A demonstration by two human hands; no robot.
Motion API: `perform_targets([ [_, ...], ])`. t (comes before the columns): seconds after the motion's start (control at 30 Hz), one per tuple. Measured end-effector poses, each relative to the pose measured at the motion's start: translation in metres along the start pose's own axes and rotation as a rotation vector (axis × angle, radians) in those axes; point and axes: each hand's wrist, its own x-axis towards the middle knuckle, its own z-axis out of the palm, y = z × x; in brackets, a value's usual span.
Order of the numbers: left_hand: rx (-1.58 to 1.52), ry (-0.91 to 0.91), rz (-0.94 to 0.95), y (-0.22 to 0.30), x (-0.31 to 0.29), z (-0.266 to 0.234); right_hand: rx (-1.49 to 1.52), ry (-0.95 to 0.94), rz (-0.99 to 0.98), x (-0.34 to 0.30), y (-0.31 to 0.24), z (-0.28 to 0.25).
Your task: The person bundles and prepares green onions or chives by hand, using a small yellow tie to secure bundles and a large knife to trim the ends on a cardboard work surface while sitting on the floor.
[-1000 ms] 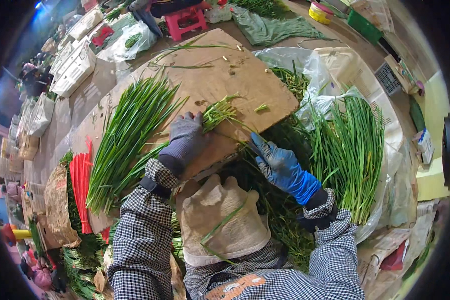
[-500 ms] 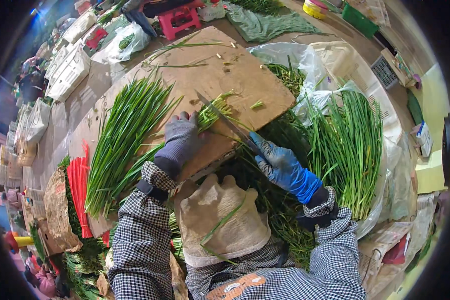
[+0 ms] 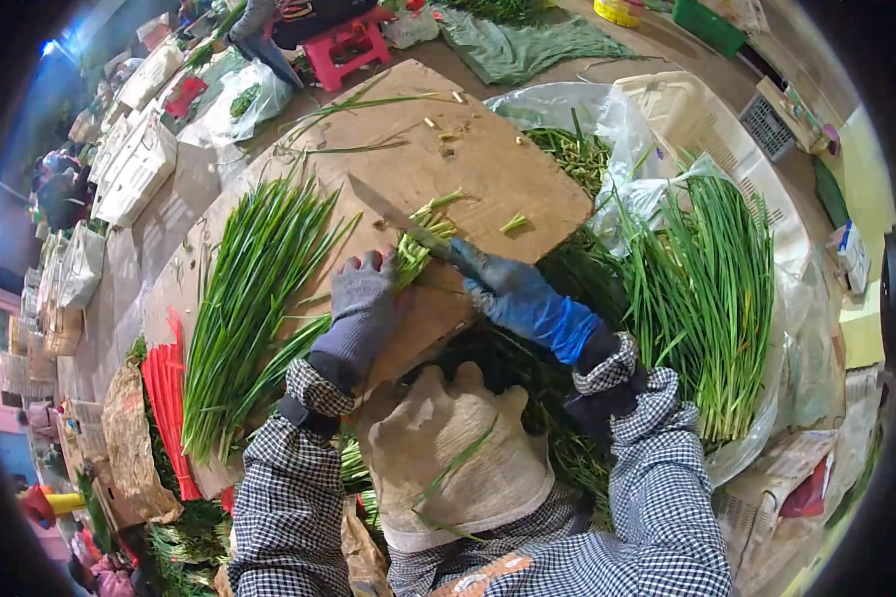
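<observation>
A brown cardboard sheet serves as cutting surface on a crowded market floor. The grey-gloved left hand presses a chive bunch onto it; the blue-gloved right hand grips a knife across the stalks.

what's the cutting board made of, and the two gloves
The board looks like bare wood or plywood: matte brown, scuffed, edges rough. The left hand wears a grey glove that looks knitted fabric, dull and soft. The right hand wears a blue glove that looks rubber-coated, smoother with a slight sheen.
</observation>
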Motion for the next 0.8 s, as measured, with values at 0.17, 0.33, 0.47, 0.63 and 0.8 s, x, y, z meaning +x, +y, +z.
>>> perform_targets([
  [0.17,0.002,-0.035,-0.014,0.002,0.000,-0.009,-0.002,0.150,-0.036,-0.021,0.061,-0.056],
  [0.33,0.027,-0.011,0.023,0.002,-0.007,-0.016,-0.393,0.338,0.126,-0.015,0.096,-0.112],
  [0.47,-0.082,-0.099,0.035,0.004,-0.011,-0.036,-0.333,0.316,-0.090,-0.001,0.071,-0.088],
  [0.63,-0.118,-0.178,0.006,0.004,-0.010,-0.040,-0.468,0.169,-0.044,0.032,0.043,-0.044],
  [0.8,-0.243,-0.155,-0.032,0.008,-0.005,-0.034,-0.405,0.208,-0.079,0.028,0.027,-0.037],
])
